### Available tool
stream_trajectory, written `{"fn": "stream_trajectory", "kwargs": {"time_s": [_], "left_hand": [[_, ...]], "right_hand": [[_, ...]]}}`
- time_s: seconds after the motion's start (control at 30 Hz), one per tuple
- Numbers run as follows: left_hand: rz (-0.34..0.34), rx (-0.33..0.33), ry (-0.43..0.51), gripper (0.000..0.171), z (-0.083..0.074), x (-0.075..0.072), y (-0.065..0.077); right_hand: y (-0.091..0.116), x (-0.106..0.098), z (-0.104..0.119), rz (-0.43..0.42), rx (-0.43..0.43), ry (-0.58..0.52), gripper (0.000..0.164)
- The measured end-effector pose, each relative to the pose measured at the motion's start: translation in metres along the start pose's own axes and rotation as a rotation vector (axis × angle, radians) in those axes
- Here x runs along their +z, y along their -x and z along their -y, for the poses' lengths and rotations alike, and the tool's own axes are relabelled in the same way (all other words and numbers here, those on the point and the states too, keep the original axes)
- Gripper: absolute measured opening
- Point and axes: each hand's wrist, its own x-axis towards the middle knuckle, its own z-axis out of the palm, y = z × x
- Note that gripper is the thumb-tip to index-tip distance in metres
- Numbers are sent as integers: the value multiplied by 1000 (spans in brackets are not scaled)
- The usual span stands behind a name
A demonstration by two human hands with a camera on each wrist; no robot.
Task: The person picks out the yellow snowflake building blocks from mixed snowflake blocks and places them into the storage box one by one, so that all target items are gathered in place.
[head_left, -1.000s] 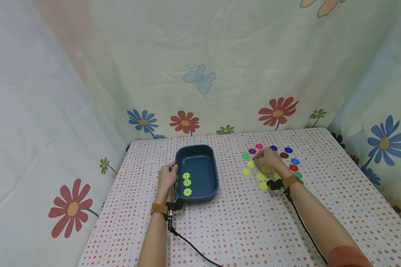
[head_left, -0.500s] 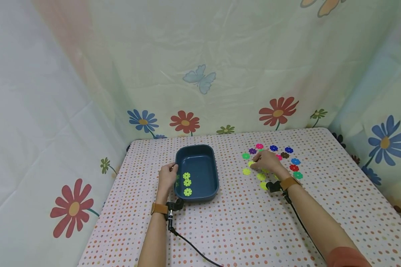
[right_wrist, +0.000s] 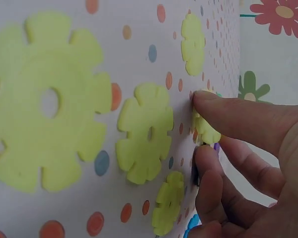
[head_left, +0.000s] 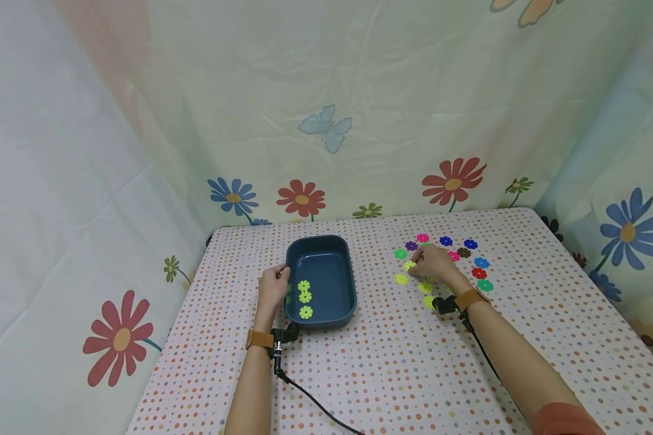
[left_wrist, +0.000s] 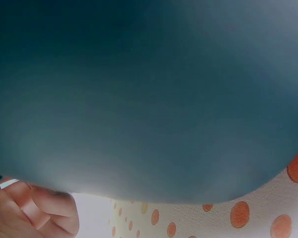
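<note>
My left hand [head_left: 272,290] grips the left rim of a dark blue tray [head_left: 331,272]; its curled fingers [left_wrist: 54,204] show below the tray's side in the left wrist view. Inside the tray, several yellow flower-shaped discs lie in a column along the left. My right hand [head_left: 435,264] is low over the loose discs on the table. In the right wrist view its thumb and fingers pinch at a yellow flower-shaped disc [right_wrist: 207,130], which they partly cover. A dark edge shows beneath the curled fingers. Other yellow notched discs [right_wrist: 145,133] lie flat nearby.
Around the right hand lie discs in several colours, among them a blue disc [head_left: 481,263], a red disc [head_left: 479,273] and a purple disc [head_left: 411,246]. The dotted table [head_left: 381,362] meets a flowered curtain [head_left: 392,139] behind. Cables trail from both wrist cameras.
My right hand has shifted slightly left and toward me, onto a yellow disc, uncovering a pink one, then stayed nearly still. The left hand and the tray have not moved.
</note>
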Motion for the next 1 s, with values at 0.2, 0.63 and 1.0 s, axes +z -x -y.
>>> {"fn": "stream_trajectory", "kwargs": {"time_s": [0.2,0.63,1.0], "left_hand": [[4,10,5,42,2,0,0],[-1,-1,19,42,0,0,-1],[4,-3,25,41,0,-1,-1]], "right_hand": [[2,3,2,-12,-8,-20,31],[3,1,-3,-21,-28,-88,20],[1,-9,0,-33,-5,-171,25]]}}
